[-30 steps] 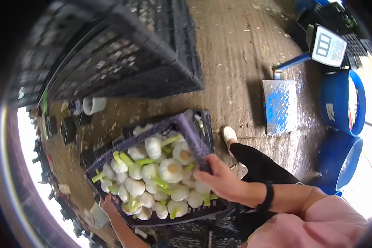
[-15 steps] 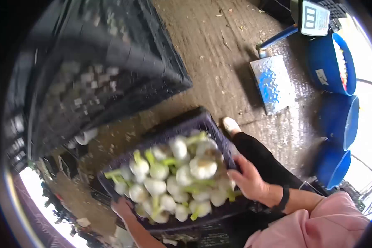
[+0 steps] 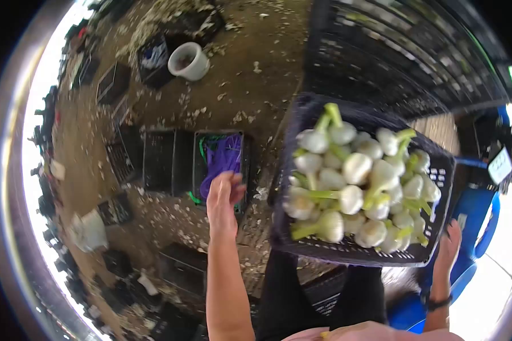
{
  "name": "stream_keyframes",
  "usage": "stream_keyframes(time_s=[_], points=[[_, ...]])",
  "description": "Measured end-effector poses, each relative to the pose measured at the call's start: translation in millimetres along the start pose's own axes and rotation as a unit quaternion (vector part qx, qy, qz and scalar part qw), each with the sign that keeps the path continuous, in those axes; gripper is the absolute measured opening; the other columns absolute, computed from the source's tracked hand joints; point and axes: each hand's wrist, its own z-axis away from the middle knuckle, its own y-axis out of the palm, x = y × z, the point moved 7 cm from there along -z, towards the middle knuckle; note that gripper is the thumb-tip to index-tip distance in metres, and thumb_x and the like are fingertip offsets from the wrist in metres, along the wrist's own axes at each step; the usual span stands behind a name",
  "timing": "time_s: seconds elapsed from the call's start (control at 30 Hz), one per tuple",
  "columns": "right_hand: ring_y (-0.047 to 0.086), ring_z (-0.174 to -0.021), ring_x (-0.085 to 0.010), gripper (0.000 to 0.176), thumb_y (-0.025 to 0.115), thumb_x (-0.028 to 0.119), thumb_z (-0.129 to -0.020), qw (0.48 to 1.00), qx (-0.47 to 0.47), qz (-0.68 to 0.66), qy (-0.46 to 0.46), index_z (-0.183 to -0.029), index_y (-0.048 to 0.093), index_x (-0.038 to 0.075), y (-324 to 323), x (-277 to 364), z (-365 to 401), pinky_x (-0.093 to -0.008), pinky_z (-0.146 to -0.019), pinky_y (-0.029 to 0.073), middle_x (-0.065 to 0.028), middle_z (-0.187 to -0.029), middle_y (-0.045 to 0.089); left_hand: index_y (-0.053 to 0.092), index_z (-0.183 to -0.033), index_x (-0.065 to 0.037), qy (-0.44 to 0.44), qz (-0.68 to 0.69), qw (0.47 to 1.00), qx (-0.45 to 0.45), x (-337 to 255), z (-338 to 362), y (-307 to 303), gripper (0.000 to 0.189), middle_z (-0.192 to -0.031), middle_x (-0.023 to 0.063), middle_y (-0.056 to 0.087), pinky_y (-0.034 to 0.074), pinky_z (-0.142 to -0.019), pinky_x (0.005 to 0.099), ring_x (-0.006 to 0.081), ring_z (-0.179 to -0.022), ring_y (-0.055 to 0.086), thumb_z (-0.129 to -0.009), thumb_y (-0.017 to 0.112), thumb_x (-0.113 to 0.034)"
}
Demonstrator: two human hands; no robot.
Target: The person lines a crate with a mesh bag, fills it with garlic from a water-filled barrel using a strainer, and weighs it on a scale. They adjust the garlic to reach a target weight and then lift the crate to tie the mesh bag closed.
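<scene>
A black plastic crate full of garlic bulbs with short green stems stands in front of my legs. My right hand is beside its right end, fingers stretched along the outside of the wall. My left hand is away from the crate, out to the left, its fingers loosely bent and apart with nothing in them. In this view it overlaps a smaller black crate that holds a bundle of purple bands and some green ones.
Stacked black crates rise behind the garlic. On the littered floor to the left are a white bucket, an empty-looking black crate and a white sack. Blue tubs and a scale display are at the right.
The view has swung to the left, bringing the floor crates in. My left hand has let go of the garlic crate and moved out to the left; my right hand stays by its right end.
</scene>
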Motion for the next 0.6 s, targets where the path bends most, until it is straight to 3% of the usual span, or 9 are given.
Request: stream_keyframes(time_s=[0.03,0.1,0.17,0.23,0.3,0.37,0.43,0.5,0.6], points=[[0.039,-0.123,-0.0241,0.043,0.045,0.017,-0.092,0.993,-0.028,0.078,-0.079,-0.130,0.039,-0.002,-1.3,38.4,11.8,-0.0350,-0.100,0.031,-0.0145,-0.132,0.042,0.054,-0.102,-0.006,-0.040,-0.026,0.998,-0.045,23.8,3.9,-38.7,0.028,-0.088,0.0006,0.060,0.044,-0.066,0.0253,0.0099,-0.072,0.054,-0.088,0.055,-0.030],[0.042,-0.121,-0.0284,0.046,0.044,0.023,-0.092,0.979,0.036,0.074,-0.185,-0.128,0.040,-0.004,38.4,114.5,46.0,-0.0394,-0.100,0.031,-0.0162,-0.131,0.044,0.055,-0.100,-0.007,-0.133,-0.028,0.984,-0.112,76.8,35.1,-96.3,0.026,-0.088,0.0023,0.061,0.042,-0.063,0.0238,0.0087,-0.071,0.054,-0.087,0.056,-0.030],[0.046,-0.117,-0.0317,0.057,0.049,0.037,-0.089,0.962,0.137,0.111,-0.207,-0.125,0.041,-0.006,105.8,175.5,83.8,-0.0417,-0.098,0.034,-0.0187,-0.126,0.048,0.054,-0.101,-0.006,-0.151,0.011,0.982,-0.116,96.3,71.3,-99.0,0.028,-0.089,0.0038,0.061,0.043,-0.066,0.0248,0.0111,-0.074,0.055,-0.087,0.055,-0.030],[0.048,-0.114,-0.0349,0.068,0.053,0.047,-0.085,0.923,0.286,0.074,-0.248,-0.123,0.042,-0.008,183.3,227.4,114.8,-0.0437,-0.097,0.035,-0.0226,-0.121,0.050,0.053,-0.109,-0.003,-0.086,0.036,0.995,-0.028,89.9,95.0,-75.0,0.033,-0.108,0.0068,0.056,0.040,-0.081,0.0276,0.0147,-0.096,0.053,-0.087,0.052,-0.028],[0.050,-0.108,-0.0394,0.073,0.056,0.050,-0.081,0.912,0.315,0.048,-0.259,-0.121,0.042,-0.009,234.6,241.3,129.6,-0.0446,-0.092,0.038,-0.0251,-0.117,0.051,0.050,-0.116,-0.001,0.050,-0.112,0.992,0.042,42.5,93.5,-57.8,0.045,-0.112,0.0091,0.054,0.038,-0.088,0.0302,0.0193,-0.107,0.049,-0.074,0.055,-0.014],[0.052,-0.100,-0.0418,0.072,0.057,0.050,-0.081,0.894,0.280,0.173,-0.303,-0.120,0.042,-0.009,264.6,247.1,138.2,-0.0456,-0.085,0.041,-0.0253,-0.112,0.052,0.049,-0.117,0.001,0.139,-0.107,0.975,0.137,1.9,84.5,-32.8,0.060,-0.114,0.0150,0.055,0.039,-0.091,0.0363,0.0274,-0.105,0.053,-0.063,0.069,-0.014],[0.055,-0.086,-0.0413,0.062,0.066,0.033,-0.076,0.864,0.211,0.256,-0.379,-0.116,0.041,-0.007,280.0,246.8,141.8,-0.0454,-0.075,0.044,-0.0243,-0.104,0.054,0.052,-0.112,0.002,0.188,-0.239,0.938,0.169,-17.7,75.9,-1.8,0.060,-0.105,0.0177,0.056,0.047,-0.079,0.0390,0.0349,-0.092,0.057,-0.065,0.074,-0.028],[0.057,-0.078,-0.0389,0.050,0.069,0.016,-0.070,0.898,0.197,0.196,-0.342,-0.110,0.047,-0.005,278.7,251.3,135.3,-0.0430,-0.066,0.046,-0.0218,-0.098,0.057,0.054,-0.109,0.001,0.138,-0.245,0.945,0.164,-10.9,64.9,16.4,0.053,-0.102,0.0156,0.057,0.049,-0.071,0.0383,0.0313,-0.085,0.059,-0.069,0.072,-0.030],[0.058,-0.072,-0.0370,0.042,0.069,0.006,-0.065,0.892,0.251,0.171,-0.334,-0.103,0.053,-0.002,276.9,246.9,125.4,-0.0409,-0.060,0.046,-0.0187,-0.090,0.058,0.056,-0.105,0.002,0.104,-0.288,0.926,0.221,-11.3,51.4,32.9,0.044,-0.097,0.0140,0.057,0.050,-0.063,0.0374,0.0296,-0.078,0.061,-0.074,0.068,-0.027]])
